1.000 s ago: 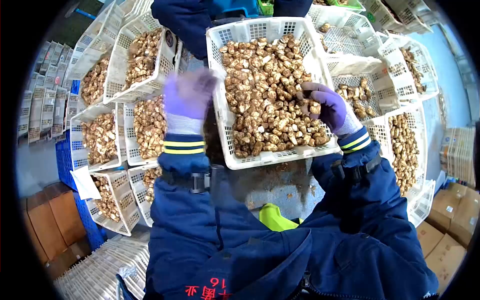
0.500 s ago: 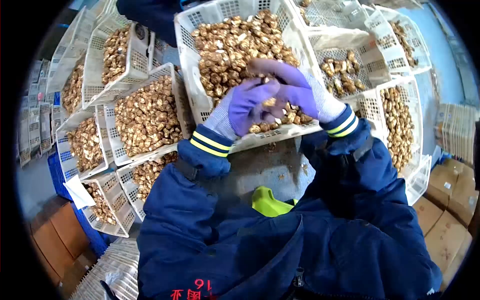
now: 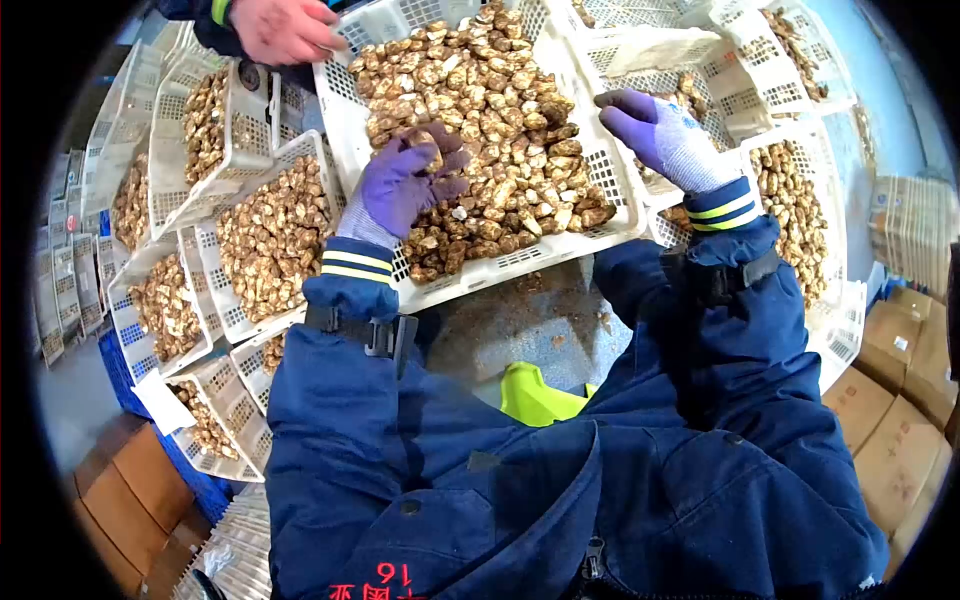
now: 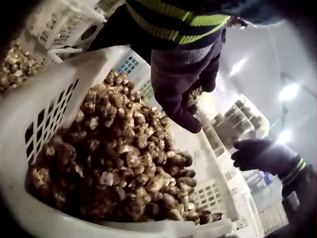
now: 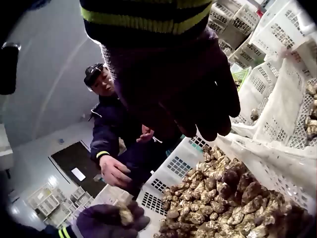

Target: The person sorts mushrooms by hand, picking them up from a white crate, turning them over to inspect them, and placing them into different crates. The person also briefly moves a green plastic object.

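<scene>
A white plastic crate (image 3: 500, 290) full of brown, pale-patched mushrooms (image 3: 500, 150) stands in front of me. My purple-gloved left hand (image 3: 395, 190) is over its left side, fingers curled round a single mushroom (image 3: 428, 152). That mushroom (image 5: 126, 214) also shows between thumb and fingers in the right wrist view. My right hand (image 3: 655, 130), gloved alike, hovers at the crate's right rim with its fingers extended and loosely together. Nothing shows in its grasp; in the right wrist view the right hand (image 5: 183, 94) is dark, with the fingers pointing down.
Another person's bare hand (image 3: 285, 30) is by the crate's far left corner. More mushroom crates stand on the left (image 3: 230, 320) and right (image 3: 835, 240), some stacked. Cardboard boxes (image 3: 890, 440) are at the far right, and a yellow-green object (image 3: 540, 395) lies below.
Half a second ago my hands were together over the crate's near side. They have parted, the left going left with a mushroom, the right to the right rim. The other person's hand has appeared.
</scene>
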Tool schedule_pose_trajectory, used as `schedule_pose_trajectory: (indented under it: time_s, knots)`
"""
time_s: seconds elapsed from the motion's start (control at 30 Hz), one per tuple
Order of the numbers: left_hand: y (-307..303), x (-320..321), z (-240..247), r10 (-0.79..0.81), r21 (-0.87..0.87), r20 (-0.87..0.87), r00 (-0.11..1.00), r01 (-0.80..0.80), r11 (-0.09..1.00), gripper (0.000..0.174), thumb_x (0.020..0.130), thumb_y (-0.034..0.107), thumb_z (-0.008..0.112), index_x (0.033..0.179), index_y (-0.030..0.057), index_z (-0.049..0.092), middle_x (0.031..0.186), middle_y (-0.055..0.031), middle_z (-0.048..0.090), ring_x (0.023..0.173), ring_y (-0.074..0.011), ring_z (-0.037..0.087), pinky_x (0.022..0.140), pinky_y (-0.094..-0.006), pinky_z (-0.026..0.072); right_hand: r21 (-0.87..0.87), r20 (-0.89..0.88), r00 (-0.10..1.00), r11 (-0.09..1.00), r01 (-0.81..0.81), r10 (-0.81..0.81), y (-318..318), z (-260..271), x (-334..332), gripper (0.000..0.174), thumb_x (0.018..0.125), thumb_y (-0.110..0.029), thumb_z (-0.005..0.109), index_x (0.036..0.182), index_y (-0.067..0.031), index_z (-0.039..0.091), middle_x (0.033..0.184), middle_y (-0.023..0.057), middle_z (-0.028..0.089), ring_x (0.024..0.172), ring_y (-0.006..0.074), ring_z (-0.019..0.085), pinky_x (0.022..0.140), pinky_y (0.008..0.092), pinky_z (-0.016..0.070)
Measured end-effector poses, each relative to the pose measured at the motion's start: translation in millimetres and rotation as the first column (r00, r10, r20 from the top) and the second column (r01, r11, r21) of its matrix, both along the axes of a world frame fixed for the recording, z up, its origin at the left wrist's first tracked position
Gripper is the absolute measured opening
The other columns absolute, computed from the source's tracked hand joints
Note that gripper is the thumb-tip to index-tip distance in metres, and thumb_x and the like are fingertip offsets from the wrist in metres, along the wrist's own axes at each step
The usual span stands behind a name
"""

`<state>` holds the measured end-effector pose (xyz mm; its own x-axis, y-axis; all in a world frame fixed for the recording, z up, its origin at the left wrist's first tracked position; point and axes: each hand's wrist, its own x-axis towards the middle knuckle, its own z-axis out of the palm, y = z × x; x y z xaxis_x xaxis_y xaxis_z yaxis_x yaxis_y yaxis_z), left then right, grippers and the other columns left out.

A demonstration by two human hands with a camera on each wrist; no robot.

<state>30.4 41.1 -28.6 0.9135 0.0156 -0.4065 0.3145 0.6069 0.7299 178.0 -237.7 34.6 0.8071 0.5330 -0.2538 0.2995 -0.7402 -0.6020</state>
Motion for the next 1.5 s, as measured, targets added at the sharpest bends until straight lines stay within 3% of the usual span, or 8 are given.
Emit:
schedule_pose_trajectory:
  time_s: [0.17,0.3,0.47,0.57,0.8,1.0,1.4,1.5]
  knots:
    - [-36.1,27.2,-45.1,-0.029,0.444,-0.393,0.919,0.217,0.869,0.026,0.082,0.013,0.07,0.106,0.0084,0.06,0.079,-0.0051,0.065,0.074,-0.0118,0.062,0.065,-0.0227,0.0508,0.012,-0.034,0.999,1.0,-0.01,0.011,-20.7,-7.0,0.6,0.037,0.089,-0.037,0.052,0.113,-0.0092,0.062,0.095,0.0143,0.067,0.089,0.0265,0.064,0.079,0.0352,0.0488]
    - [-71.0,40.2,-45.3,-0.281,0.84,-0.542,0.792,0.505,-0.199,0.06,0.082,0.055,0.061,0.11,0.0011,0.061,0.096,-0.02,0.067,0.092,-0.0345,0.064,0.082,-0.0437,0.0499,-0.014,-0.033,0.997,0.998,-0.069,0.068,-36.0,-5.3,-0.8,0.035,0.092,-0.033,0.052,0.113,-0.0066,0.061,0.091,0.0142,0.067,0.084,0.0231,0.064,0.076,0.0336,0.0493]
    - [-93.9,48.8,-56.2,-0.266,0.724,-0.685,0.678,0.596,-0.348,0.05,0.084,0.045,0.062,0.111,0.0026,0.059,0.104,-0.0225,0.064,0.099,-0.0379,0.061,0.084,-0.0458,0.0481,0.06,0.016,0.994,0.993,-0.106,0.105,-50.3,-8.5,-3.2,0.034,0.092,-0.032,0.052,0.113,-0.0061,0.061,0.084,0.0128,0.066,0.076,0.0215,0.065,0.07,0.0332,0.0501]
    - [-90.7,44.2,-54.2,-0.323,0.777,-0.629,0.707,0.556,-0.296,0.048,0.084,0.045,0.061,0.107,0.0028,0.06,0.098,-0.0193,0.067,0.098,-0.0356,0.063,0.083,-0.0441,0.0491,0.046,0.035,0.995,0.994,-0.095,0.093,-49.4,-8.8,-2.2,0.034,0.092,-0.032,0.052,0.112,-0.0059,0.061,0.084,0.0134,0.067,0.076,0.0224,0.065,0.07,0.0337,0.0502]
    - [-36.8,45.7,43.4,-0.158,0.275,0.033,0.987,0.143,0.951,0.04,0.091,0.039,0.058,0.112,0.0051,0.059,0.086,-0.0041,0.059,0.069,-0.0136,0.056,0.058,-0.023,0.0402,-0.045,-0.027,0.993,0.992,-0.114,0.113,-30.8,-14.8,-3.0,0.035,0.09,-0.032,0.054,0.112,-0.0057,0.062,0.093,0.0168,0.067,0.087,0.0293,0.066,0.076,0.0369,0.0503]
    - [6.6,5.5,92.5,0.023,-0.184,0.451,0.892,0.068,0.981,0.059,0.095,0.034,0.048,0.143,0.0036,0.031,0.142,-0.0239,0.037,0.126,-0.0379,0.045,0.086,-0.0421,0.0548,-0.177,0.129,0.954,0.953,-0.245,0.27,9.7,-54.1,-15.3,0.031,0.089,-0.022,0.055,0.115,-0.0072,0.061,0.09,0.0189,0.067,0.085,0.0344,0.065,0.077,0.0422,0.0506]
    - [29.1,-35.9,58.0,0.112,-0.155,0.172,0.979,-0.086,0.984,0.032,0.092,0.016,0.055,0.119,0.0003,0.053,0.111,-0.0194,0.06,0.106,-0.0331,0.062,0.09,-0.0424,0.0543,-0.433,0.305,0.907,0.89,-0.14,0.291,46.1,-127.8,-14.2,0.034,0.078,-0.015,0.062,0.111,-0.0061,0.062,0.095,0.0185,0.065,0.095,0.0332,0.062,0.084,0.0427,0.0475]
    - [18.2,-33.9,49.2,-0.078,0.239,-0.041,0.996,0.086,0.967,0.042,0.088,0.025,0.062,0.124,0.0037,0.055,0.099,-0.011,0.062,0.086,-0.0167,0.064,0.073,-0.0285,0.055,0.159,-0.542,0.838,0.974,0.163,-0.051,60.7,-97.0,-10.2,0.032,0.082,-0.014,0.069,0.112,-0.0042,0.061,0.076,0.005,0.063,0.062,0.0153,0.063,0.052,0.0248,0.0466]
